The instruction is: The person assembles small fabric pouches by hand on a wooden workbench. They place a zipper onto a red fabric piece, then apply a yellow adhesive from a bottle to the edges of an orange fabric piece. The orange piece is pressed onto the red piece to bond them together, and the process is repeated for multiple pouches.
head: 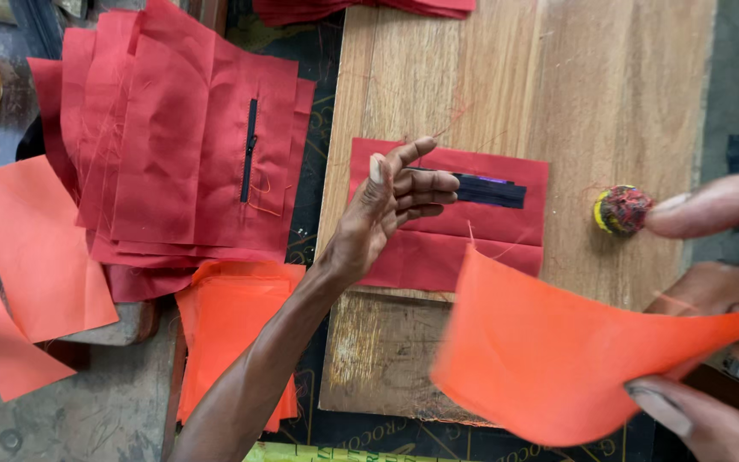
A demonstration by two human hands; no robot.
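While left hand (391, 205) hovers, grip open, over red panel (489, 222) | right hand (720, 342) grip pinches orange fabric (549, 359)

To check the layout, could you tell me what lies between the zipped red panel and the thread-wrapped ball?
Bare wooden board, in the head view.

Stack of cut panels (173, 145) — dark red, top one with a black zipper (250, 150). Panel on the board (451, 214) — same dark red, black strip with a purple glint. Loose sheet (558, 359) and pile (233, 334): bright orange. Wooden board (558, 85) tan, streaked grain. Small ball (622, 210) — yellow, wrapped in reddish thread.
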